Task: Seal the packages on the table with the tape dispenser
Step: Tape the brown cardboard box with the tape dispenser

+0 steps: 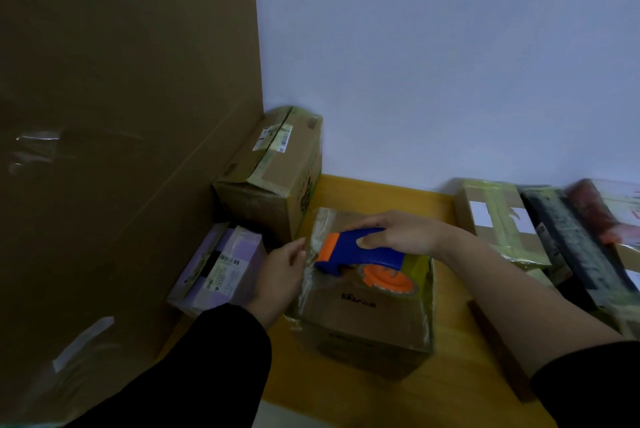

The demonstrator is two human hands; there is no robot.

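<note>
A brown cardboard box [360,316] with shiny clear tape over its top stands on the yellow wooden table [374,192] in front of me. My right hand [398,233] grips the blue handle of a blue and orange tape dispenser [363,256], which rests on the box top with its orange roll toward me. My left hand [282,271] is at the box's left top edge, fingers touching the tape there.
A very large cardboard box [121,150] fills the left side. A taped carton [273,171] stands at the back against the wall, a purple labelled package [218,268] lies left of the box, and several wrapped parcels [540,230] lie at the right.
</note>
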